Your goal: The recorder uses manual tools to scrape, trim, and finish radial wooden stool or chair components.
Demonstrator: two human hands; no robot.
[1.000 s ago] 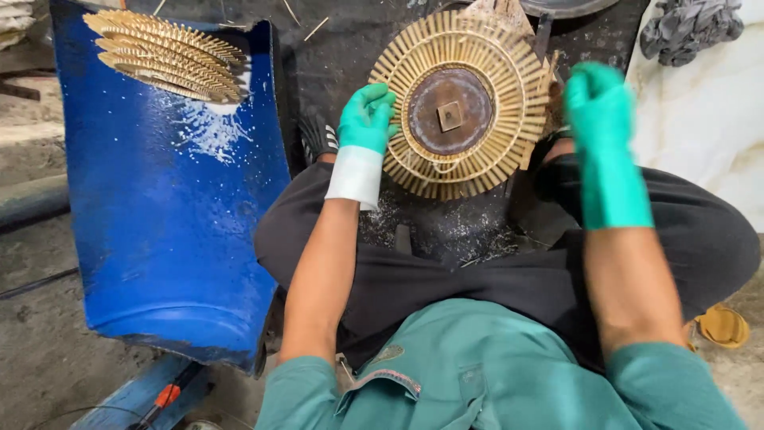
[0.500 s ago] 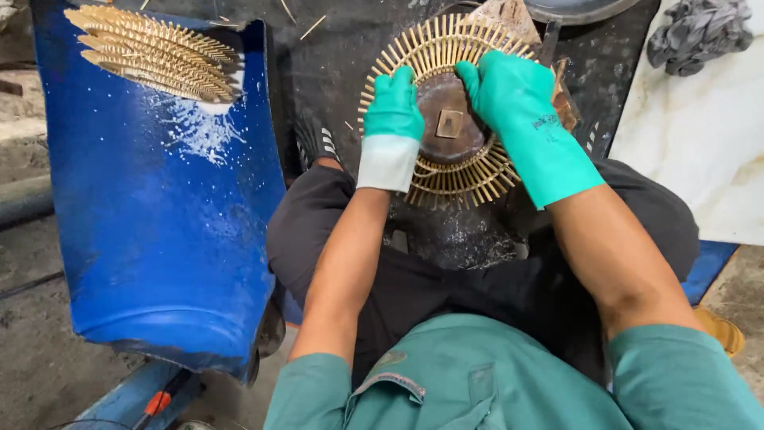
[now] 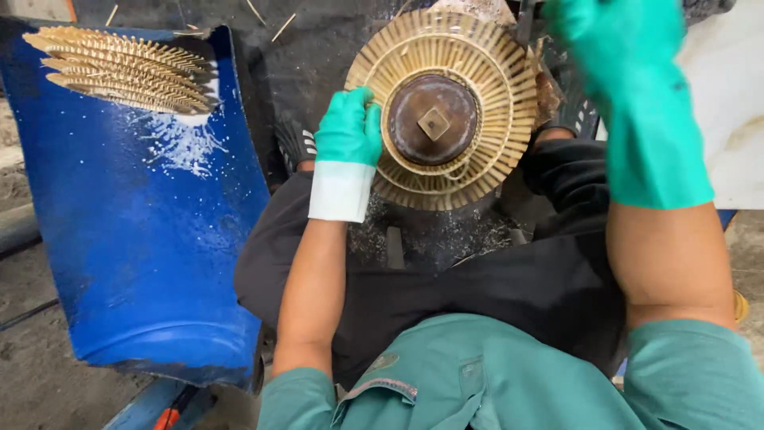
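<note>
In the head view, a round woven disc [image 3: 446, 107] of pale straw-coloured sticks sits at about twelve o'clock, between the person's knees; its thin slats fan out in layered rings like spokes, with ragged tips at the rim. At its centre lies a dull, rusty brown metal hub [image 3: 433, 119], smooth and domed, with a small square block in the middle. The left hand [image 3: 348, 131], in a glossy teal rubber glove with a white cuff, is clamped on the disc's nine o'clock edge, fingers curled over the slats. The right hand [image 3: 613, 48], in a matching long teal glove, is raised at one o'clock, clear of the disc and cut off by the top of the picture, so whether its fingers are spread or closed cannot be told. At ten o'clock, a stack of finished stick discs [image 3: 119, 68] rests tilted on the top of a curved blue plastic sheet [image 3: 135, 263], which is scuffed and speckled with white dust. Dark trousers [image 3: 493, 295], flecked with fine sawdust, and a green shirt [image 3: 509, 382] fill the six o'clock area.
</note>
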